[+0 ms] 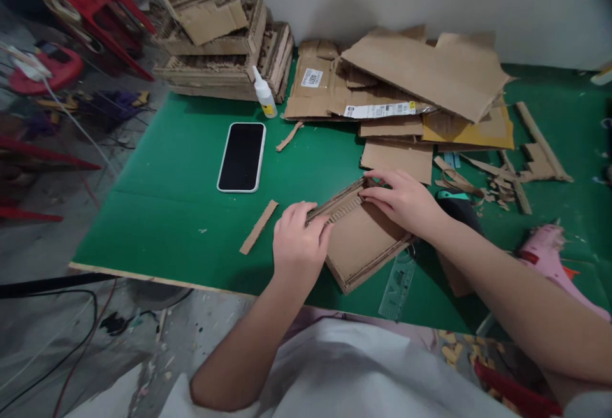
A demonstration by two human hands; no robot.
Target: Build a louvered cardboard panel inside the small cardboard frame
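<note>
A shallow cardboard tray [368,239] lies at a slant near the table's front edge. Along the inside of its far wall runs a corrugated cardboard strip [345,210]. My left hand [301,239] is closed over the left end of that wall, thumb inside and fingers outside. At the wall's other end my right hand [401,198] pinches near the corner, its fingertips on the wall and the strip's end. My fingers hide both ends of the strip. Left of the tray rests a loose cardboard strip [259,227]. A clear ruler [396,287] sticks out beside the tray's right side.
A phone [241,157] and a glue bottle [264,94] are on the green table [167,214]. Stacked cardboard boxes [215,77] and flat cardboard sheets [430,74] stand along the wall. Cardboard scraps [497,185] and a pink glue gun [549,252] are at the right.
</note>
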